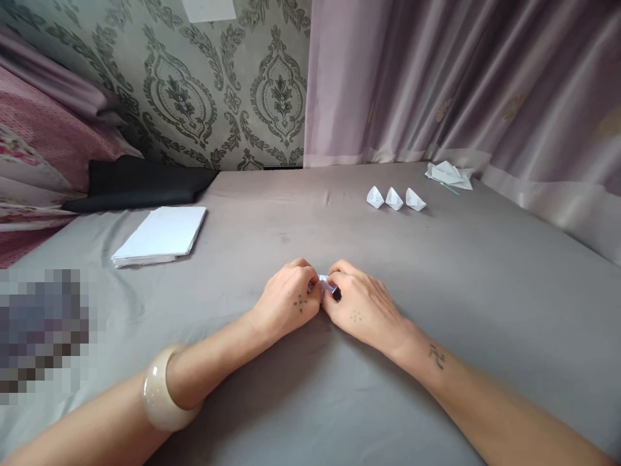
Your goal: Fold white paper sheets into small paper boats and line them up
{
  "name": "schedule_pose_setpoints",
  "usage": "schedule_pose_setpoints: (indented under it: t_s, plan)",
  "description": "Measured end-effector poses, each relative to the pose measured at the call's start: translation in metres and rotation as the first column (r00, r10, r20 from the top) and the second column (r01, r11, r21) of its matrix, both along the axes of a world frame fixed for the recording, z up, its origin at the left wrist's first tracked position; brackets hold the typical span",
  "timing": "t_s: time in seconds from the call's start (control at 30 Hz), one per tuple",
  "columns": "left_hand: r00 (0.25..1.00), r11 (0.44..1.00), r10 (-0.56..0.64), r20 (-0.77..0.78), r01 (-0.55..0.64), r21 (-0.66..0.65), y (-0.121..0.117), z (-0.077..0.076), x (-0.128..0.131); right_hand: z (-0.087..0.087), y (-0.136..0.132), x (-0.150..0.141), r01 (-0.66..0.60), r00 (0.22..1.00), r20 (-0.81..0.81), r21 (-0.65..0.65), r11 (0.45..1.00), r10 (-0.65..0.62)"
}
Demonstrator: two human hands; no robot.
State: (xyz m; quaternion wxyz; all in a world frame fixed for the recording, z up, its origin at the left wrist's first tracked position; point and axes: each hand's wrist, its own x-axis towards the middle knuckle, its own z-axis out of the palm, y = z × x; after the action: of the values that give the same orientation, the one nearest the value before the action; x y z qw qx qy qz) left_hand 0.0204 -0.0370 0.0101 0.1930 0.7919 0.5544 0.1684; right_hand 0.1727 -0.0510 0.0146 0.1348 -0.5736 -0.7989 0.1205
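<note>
Close together at the middle of the grey cloth, my left hand (pixel 290 294) and my right hand (pixel 361 301) both pinch a small folded piece of paper (pixel 324 279). Only a bit of its white upper edge shows between the fingertips; the fingers hide the rest, so its full shape is unclear. Beyond my hands, to the right, three small folded white paper boats (pixel 394 199) stand in a row. To the left lies a stack of white paper sheets (pixel 162 233).
A grey cloth (pixel 272 226) covers the surface. At the back right are several folded white papers (pixel 449 173) beside a thin greenish stick (pixel 449 189). Black fabric (pixel 140 184) lies back left. A patterned wall (pixel 223 84) and pinkish curtains (pixel 388 77) border the far side.
</note>
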Motion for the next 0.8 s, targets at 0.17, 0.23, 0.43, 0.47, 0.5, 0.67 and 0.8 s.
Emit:
schedule_pose_setpoints:
  t_s: [0.17,0.23,0.43,0.47,0.5,0.67,0.8]
  plan:
    - [0.999,0.999,-0.038,-0.012,0.038,-0.001,0.002,0.003,-0.001,0.006,0.008,-0.005,0.03,0.999,0.041,-0.069,0.997,-0.027]
    - [0.997,0.997,-0.073,-0.006,0.073,-0.032,0.001,0.005,-0.005,0.007,0.009,-0.003,0.019,0.999,0.029,-0.076,0.997,-0.017]
    - [0.966,0.958,-0.256,-0.014,0.256,0.13,-0.01,0.006,-0.016,0.009,0.006,0.007,0.106,0.993,-0.04,-0.086,0.991,-0.109]
    - [0.957,0.939,-0.285,-0.052,0.289,0.184,-0.012,0.005,-0.015,0.009,0.006,0.008,0.133,0.989,-0.046,-0.083,0.988,-0.137]
    - [0.949,0.92,-0.303,-0.093,0.316,0.232,-0.012,0.002,-0.014,0.008,0.006,0.009,0.156,0.986,-0.053,-0.08,0.985,-0.161]
    - [0.927,0.854,-0.313,-0.207,0.37,0.366,-0.006,-0.009,-0.01,0.002,0.008,0.009,0.188,0.976,-0.101,-0.069,0.98,-0.195]
    - [0.927,0.858,-0.317,-0.202,0.371,0.355,-0.001,-0.014,-0.012,0.0,0.007,0.009,0.158,0.978,-0.121,-0.086,0.984,-0.168]
